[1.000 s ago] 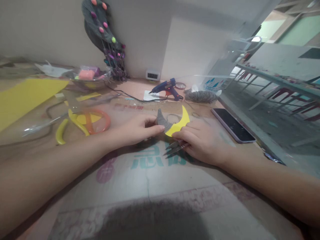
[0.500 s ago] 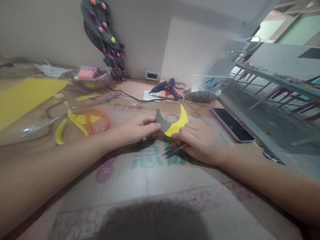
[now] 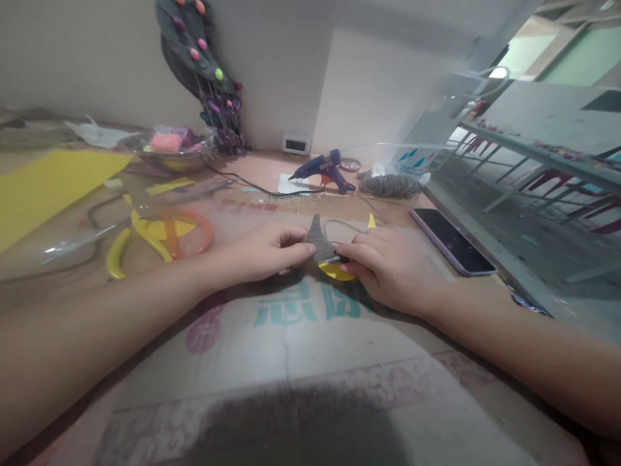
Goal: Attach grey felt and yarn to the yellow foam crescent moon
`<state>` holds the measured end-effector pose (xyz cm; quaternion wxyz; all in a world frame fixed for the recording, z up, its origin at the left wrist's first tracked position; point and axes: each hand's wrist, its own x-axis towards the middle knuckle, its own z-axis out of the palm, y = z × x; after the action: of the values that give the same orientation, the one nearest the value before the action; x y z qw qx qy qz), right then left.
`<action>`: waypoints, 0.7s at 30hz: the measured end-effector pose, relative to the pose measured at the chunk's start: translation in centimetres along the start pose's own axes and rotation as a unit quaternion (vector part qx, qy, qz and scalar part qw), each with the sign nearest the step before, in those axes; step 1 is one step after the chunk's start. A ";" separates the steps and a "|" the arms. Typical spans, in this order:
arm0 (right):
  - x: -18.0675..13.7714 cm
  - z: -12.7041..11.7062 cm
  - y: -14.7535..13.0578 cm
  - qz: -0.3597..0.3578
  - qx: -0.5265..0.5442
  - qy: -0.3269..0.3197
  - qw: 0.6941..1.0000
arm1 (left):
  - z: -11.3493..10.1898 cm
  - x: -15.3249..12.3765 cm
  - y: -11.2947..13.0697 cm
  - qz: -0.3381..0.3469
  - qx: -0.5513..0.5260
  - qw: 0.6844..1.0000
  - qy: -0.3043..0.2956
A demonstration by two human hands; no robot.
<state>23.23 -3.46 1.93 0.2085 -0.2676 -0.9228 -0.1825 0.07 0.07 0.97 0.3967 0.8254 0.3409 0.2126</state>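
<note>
A yellow crescent-shaped cutout [image 3: 334, 272], its left part wrapped in grey yarn [image 3: 318, 241], is held between my two hands just above the table. My left hand [image 3: 279, 247] is closed, pinching the wrapped end between thumb and fingers. My right hand [image 3: 381, 262] is closed at the crescent's middle, thumb and index finger at the edge of the wrapping. It covers most of the yellow part, and only a yellow tip shows above the knuckles. A small dark sliver shows by the right fingertips, too unclear to name. A loop of yarn [image 3: 339, 223] lies behind the crescent.
A blue glue gun [image 3: 323, 168] rests behind the hands, near a small digital clock [image 3: 295, 144] and a grey yarn skein [image 3: 391, 184]. A phone [image 3: 453, 243] lies at right. Orange-and-yellow-handled scissors [image 3: 187, 233] and yellow sheet [image 3: 58, 188] lie left.
The crescent has turned and tilted, so its yellow part is now mostly behind my right hand. My right fingers have moved left to the yarn's edge. Pointed metal blades under that hand no longer show plainly.
</note>
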 end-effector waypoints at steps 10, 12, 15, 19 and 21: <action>0.1 0.0 -0.3 0.021 -0.018 0.017 0.999 | 0.0 -0.1 0.1 -0.004 0.019 1.000 -0.009; 0.2 0.0 -0.3 0.019 -0.021 0.009 1.000 | 0.1 -0.1 0.1 -0.006 0.027 1.000 -0.010; 0.2 0.1 -0.2 0.019 -0.020 -0.003 1.000 | 0.1 -0.1 0.2 -0.010 0.037 0.999 -0.013; 0.1 0.2 -0.2 0.020 -0.011 -0.013 1.000 | 0.1 -0.1 0.2 -0.005 0.038 0.999 -0.014; 0.1 0.2 -0.2 0.023 -0.009 -0.019 0.999 | 0.1 -0.1 0.2 -0.002 0.036 0.999 -0.015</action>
<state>23.00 -3.46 1.76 0.1923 -0.2946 -0.9184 -0.1810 0.18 -0.12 1.08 0.3720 0.8416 0.3439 0.1874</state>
